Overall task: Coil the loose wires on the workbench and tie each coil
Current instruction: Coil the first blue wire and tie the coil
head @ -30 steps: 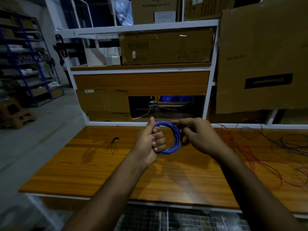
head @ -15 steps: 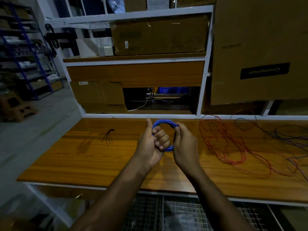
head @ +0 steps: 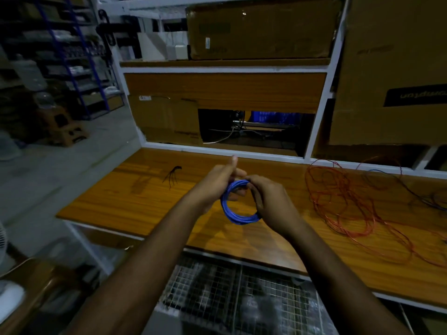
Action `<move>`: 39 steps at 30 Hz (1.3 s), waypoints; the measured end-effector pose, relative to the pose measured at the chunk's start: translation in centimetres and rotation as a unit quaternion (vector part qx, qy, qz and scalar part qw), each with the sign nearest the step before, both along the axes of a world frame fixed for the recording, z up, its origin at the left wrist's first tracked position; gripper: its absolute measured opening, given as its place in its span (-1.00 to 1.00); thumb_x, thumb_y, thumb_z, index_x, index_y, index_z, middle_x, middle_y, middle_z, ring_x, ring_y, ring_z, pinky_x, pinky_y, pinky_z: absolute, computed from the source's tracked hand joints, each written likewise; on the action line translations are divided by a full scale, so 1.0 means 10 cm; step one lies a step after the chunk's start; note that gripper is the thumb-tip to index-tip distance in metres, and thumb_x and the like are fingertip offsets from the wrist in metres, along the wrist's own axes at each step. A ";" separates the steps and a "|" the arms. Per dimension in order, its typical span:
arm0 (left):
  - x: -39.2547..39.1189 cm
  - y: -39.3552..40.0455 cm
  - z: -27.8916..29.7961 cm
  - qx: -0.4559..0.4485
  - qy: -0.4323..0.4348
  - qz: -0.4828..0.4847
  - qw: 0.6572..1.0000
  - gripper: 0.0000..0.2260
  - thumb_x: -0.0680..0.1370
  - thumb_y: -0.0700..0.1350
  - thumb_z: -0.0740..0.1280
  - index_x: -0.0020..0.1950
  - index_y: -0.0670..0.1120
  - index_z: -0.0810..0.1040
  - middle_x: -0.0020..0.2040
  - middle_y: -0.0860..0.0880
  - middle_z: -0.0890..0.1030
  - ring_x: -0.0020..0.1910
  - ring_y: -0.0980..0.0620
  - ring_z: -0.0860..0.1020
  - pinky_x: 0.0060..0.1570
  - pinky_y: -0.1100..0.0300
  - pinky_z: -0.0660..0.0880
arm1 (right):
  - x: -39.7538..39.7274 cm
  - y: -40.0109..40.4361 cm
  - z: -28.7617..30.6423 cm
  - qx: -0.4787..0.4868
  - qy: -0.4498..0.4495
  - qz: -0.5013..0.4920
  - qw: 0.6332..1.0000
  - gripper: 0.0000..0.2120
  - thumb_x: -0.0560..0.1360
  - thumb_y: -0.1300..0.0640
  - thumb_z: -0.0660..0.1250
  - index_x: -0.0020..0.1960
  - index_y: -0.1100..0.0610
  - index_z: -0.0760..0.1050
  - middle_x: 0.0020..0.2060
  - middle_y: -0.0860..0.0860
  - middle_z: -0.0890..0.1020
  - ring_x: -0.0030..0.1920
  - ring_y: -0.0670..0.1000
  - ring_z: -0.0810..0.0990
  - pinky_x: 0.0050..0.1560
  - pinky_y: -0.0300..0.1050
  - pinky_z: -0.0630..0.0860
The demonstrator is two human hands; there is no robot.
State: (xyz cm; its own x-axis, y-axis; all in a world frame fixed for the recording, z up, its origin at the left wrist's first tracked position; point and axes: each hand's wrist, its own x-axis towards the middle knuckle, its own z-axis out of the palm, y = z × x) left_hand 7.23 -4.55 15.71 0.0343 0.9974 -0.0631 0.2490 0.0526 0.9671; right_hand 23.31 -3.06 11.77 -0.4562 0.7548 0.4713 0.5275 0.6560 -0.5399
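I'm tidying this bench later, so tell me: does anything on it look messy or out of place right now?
Yes. A red wire sprawls in a loose tangle across the right of the workbench, with darker wires trailing beyond it. A small black bundle lies alone at the left. The blue coil is neat, held in both hands.

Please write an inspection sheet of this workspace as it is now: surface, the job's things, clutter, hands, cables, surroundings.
Surface: orange wooden workbench top, bare at the left.
Job's things: coiled blue wire ring held above the bench; loose tangled red wire lying at the right, uncoiled.
Clutter: small bundle of black ties at the left rear.
Hands: left hand grips the ring's left side, thumb up; right hand grips its right side.
Cables: thin dark wires at the far right; a white cable in the rear opening.
Surroundings: large brown cardboard boxes on white shelving; wire mesh below.
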 end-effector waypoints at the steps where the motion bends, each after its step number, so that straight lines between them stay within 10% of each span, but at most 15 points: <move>1: -0.02 0.03 0.02 -0.006 0.043 -0.010 0.999 -0.44 0.68 0.20 -0.03 0.10 -0.18 0.58 -0.08 -0.14 0.69 -0.23 -0.02 0.64 -0.26 0.16 0.53 | -0.05 0.01 -0.01 0.011 -0.016 0.019 1.000 -0.79 0.65 0.21 0.16 0.20 0.02 0.50 -0.14 -0.08 0.55 -0.16 -0.17 0.48 -0.19 -0.29 0.36; 9: -0.47 0.39 -0.35 0.046 0.130 0.086 0.987 -0.49 0.68 0.17 0.04 -0.27 -0.10 0.51 -0.44 0.03 0.45 -0.62 0.15 0.30 -0.48 0.23 0.24 | -0.65 0.34 -0.18 0.023 0.116 -0.045 0.992 -0.85 0.56 0.06 0.40 -0.10 0.07 0.45 -0.31 -0.10 0.61 -0.27 -0.15 0.62 -0.33 -0.24 0.52; 17: -1.75 0.86 -0.68 0.024 0.083 0.126 0.988 -0.53 0.68 0.14 0.12 -0.32 -0.10 0.45 -0.46 0.03 0.44 -0.58 0.10 0.30 -0.48 0.20 0.24 | -1.84 0.62 -0.51 -0.026 0.109 -0.103 0.988 -0.78 0.61 0.09 0.33 0.20 0.08 0.64 -0.12 -0.09 0.72 -0.25 -0.36 0.55 -0.23 -0.50 0.42; 22: -2.52 1.10 -0.83 0.016 0.096 0.121 0.988 -0.52 0.69 0.11 0.11 -0.36 -0.09 0.43 -0.47 -0.01 0.44 -0.58 0.05 0.30 -0.46 0.19 0.24 | -2.63 0.89 -0.62 -0.051 -0.017 -0.072 0.996 -0.70 0.68 0.06 0.14 0.32 0.11 0.52 -0.01 -0.02 0.54 -0.08 -0.13 0.45 -0.19 -0.34 0.27; 31: -3.06 1.35 -1.10 -0.023 0.099 0.063 0.993 -0.45 0.68 0.16 0.07 -0.29 -0.16 0.57 -0.51 0.06 0.43 -0.57 0.07 0.31 -0.44 0.21 0.23 | -3.23 1.18 -0.94 -0.089 -0.030 -0.148 0.985 -0.87 0.66 0.10 0.20 -0.06 0.07 0.42 -0.23 -0.08 0.39 -0.29 -0.15 0.36 -0.32 -0.29 0.24; 39: -3.18 1.60 -1.31 -0.127 0.062 0.045 0.989 -0.57 0.70 0.10 0.08 -0.22 -0.13 0.47 -0.38 0.00 0.38 -0.46 0.03 0.25 -0.41 0.17 0.18 | -3.36 1.28 -1.25 -0.058 0.010 -0.160 0.985 -0.87 0.64 0.13 0.27 0.06 0.08 0.59 -0.15 -0.05 0.55 -0.21 -0.11 0.46 -0.21 -0.34 0.38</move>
State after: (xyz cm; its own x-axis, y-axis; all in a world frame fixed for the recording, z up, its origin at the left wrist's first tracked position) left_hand -24.54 11.45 2.59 -0.0772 0.9474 -0.3106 0.3482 0.3175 0.8820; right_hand -10.26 9.76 -0.74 -0.1771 0.9077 0.3804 0.6865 0.3909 -0.6131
